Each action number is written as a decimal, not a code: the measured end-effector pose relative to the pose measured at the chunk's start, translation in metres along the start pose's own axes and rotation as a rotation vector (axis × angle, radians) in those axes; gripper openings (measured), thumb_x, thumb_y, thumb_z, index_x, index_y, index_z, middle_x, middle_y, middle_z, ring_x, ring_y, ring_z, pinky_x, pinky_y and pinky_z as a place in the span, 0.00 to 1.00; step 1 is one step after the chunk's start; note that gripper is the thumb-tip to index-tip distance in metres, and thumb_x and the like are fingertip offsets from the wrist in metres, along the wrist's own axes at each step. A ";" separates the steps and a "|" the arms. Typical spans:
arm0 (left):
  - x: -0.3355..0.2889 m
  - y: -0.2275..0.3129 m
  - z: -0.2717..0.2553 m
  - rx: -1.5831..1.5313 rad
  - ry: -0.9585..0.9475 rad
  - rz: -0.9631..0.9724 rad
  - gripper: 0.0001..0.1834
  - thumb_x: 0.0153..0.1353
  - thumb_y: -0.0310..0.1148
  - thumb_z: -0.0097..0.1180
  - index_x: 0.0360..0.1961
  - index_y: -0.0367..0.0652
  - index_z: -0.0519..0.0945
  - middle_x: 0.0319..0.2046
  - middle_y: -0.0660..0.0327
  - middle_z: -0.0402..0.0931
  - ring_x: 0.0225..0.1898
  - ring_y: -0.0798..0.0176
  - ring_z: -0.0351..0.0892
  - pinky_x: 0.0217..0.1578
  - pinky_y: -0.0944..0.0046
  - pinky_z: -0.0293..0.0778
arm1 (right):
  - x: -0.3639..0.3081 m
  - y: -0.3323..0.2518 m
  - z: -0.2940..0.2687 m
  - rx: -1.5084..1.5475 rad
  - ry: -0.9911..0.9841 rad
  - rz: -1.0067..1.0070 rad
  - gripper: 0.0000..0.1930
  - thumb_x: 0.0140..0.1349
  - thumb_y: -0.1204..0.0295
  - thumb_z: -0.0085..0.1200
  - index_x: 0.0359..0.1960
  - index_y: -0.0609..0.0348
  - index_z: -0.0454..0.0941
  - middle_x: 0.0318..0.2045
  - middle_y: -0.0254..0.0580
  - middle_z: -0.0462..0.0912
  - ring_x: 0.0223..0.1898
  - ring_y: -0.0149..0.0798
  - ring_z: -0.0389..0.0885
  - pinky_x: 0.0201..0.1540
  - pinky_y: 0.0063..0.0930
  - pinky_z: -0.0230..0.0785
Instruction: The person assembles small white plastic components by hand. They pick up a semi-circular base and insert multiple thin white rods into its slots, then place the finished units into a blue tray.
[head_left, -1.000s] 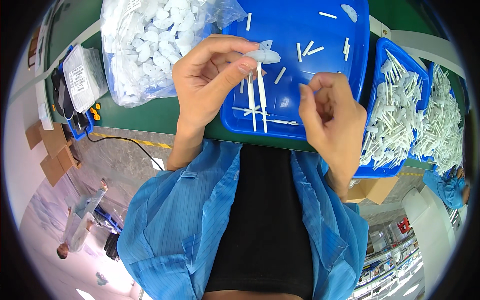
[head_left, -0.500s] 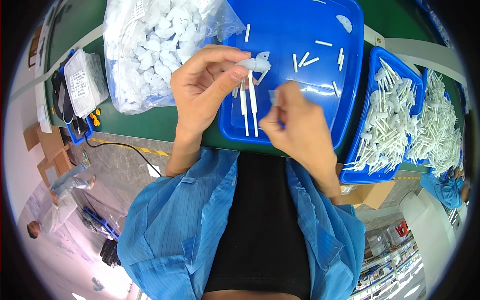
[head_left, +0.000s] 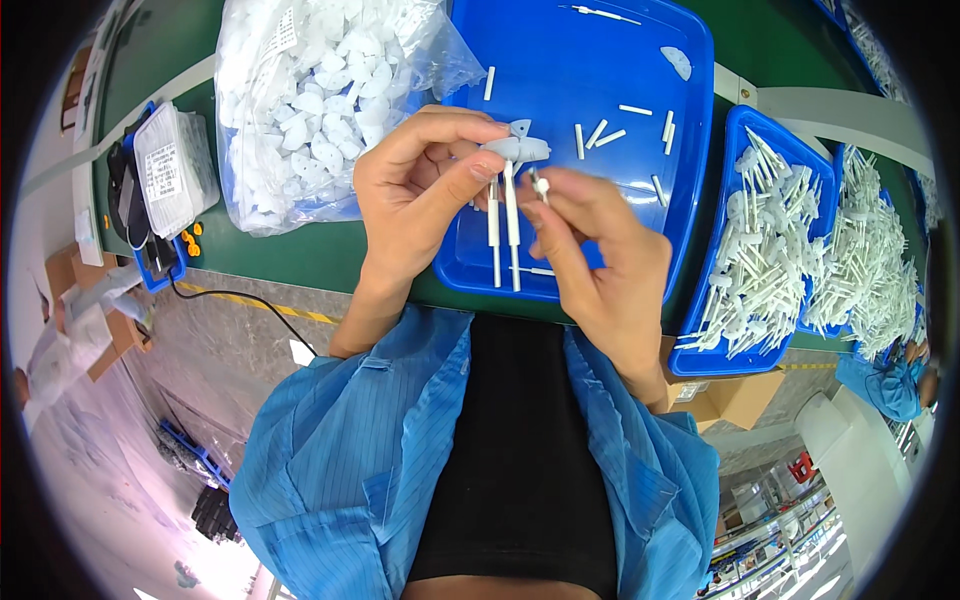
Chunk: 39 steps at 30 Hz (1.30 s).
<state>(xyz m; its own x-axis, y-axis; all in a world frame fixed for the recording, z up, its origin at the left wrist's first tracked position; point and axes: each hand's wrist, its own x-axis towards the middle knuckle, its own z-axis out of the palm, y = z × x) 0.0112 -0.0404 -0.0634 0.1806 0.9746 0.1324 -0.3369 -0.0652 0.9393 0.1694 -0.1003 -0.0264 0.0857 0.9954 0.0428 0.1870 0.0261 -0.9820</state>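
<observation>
My left hand (head_left: 415, 195) is closed over the near-left part of a blue tray (head_left: 692, 215). Between its thumb and fingers sits a translucent white, rounded plastic piece (head_left: 520, 150). Two slim white rods (head_left: 514, 225) hang down from that piece, each narrower toward its lower end. Just right of them, my right hand (head_left: 612, 245) pinches a small white knobbed part (head_left: 541, 187) by thumb and forefinger. This part is close to the rods; whether it touches them I cannot tell. Part of it is hidden by the fingers.
Several short white tubes (head_left: 597, 133) and one half-round white piece (head_left: 677, 63) lie in the tray. A clear bag (head_left: 300, 130) full of white pieces stands left. On the right, a blue bin (head_left: 740, 115) holds rod assemblies. A lidded plastic box (head_left: 175, 170) sits far left.
My right hand has turned and now shows the small knobbed part in its pinch, near the rods. My left hand keeps its hold. The person at the far left has moved.
</observation>
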 end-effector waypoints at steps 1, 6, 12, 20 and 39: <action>0.000 0.000 0.000 0.005 -0.010 -0.004 0.09 0.61 0.20 0.62 0.43 0.32 0.82 0.35 0.56 0.81 0.29 0.73 0.79 0.27 0.75 0.75 | -0.001 0.003 -0.001 -0.012 -0.039 0.006 0.11 0.65 0.78 0.56 0.48 0.62 0.72 0.26 0.43 0.83 0.25 0.34 0.84 0.29 0.23 0.74; 0.002 0.000 -0.002 0.024 -0.040 0.005 0.09 0.61 0.21 0.62 0.43 0.31 0.81 0.39 0.54 0.81 0.30 0.73 0.79 0.25 0.76 0.75 | 0.000 -0.009 -0.006 -0.083 -0.107 0.207 0.08 0.68 0.77 0.52 0.47 0.61 0.71 0.27 0.48 0.81 0.22 0.39 0.82 0.24 0.27 0.69; 0.003 -0.001 0.000 0.025 -0.042 0.025 0.10 0.60 0.20 0.62 0.43 0.31 0.81 0.41 0.52 0.80 0.33 0.71 0.80 0.28 0.75 0.78 | 0.001 -0.003 -0.004 -0.210 -0.025 0.050 0.02 0.68 0.76 0.52 0.39 0.62 0.74 0.20 0.44 0.79 0.17 0.34 0.78 0.21 0.27 0.65; 0.005 0.002 -0.001 0.065 -0.186 0.085 0.11 0.61 0.15 0.57 0.45 0.28 0.78 0.46 0.49 0.76 0.43 0.59 0.84 0.42 0.68 0.82 | 0.001 -0.009 -0.003 -0.129 -0.038 0.094 0.01 0.66 0.79 0.53 0.36 0.63 0.74 0.18 0.42 0.76 0.15 0.33 0.75 0.19 0.25 0.63; 0.003 0.004 0.001 -0.023 -0.232 0.100 0.11 0.57 0.13 0.61 0.42 0.29 0.78 0.43 0.52 0.76 0.45 0.59 0.83 0.47 0.64 0.82 | 0.001 0.000 0.001 -0.222 0.033 -0.127 0.04 0.67 0.75 0.55 0.40 0.60 0.74 0.19 0.44 0.78 0.19 0.46 0.82 0.19 0.34 0.69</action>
<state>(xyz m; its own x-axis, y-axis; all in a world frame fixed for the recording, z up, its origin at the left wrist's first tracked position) 0.0113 -0.0384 -0.0584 0.3513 0.8882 0.2962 -0.3841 -0.1518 0.9107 0.1687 -0.0991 -0.0266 0.0790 0.9818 0.1729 0.4081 0.1264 -0.9041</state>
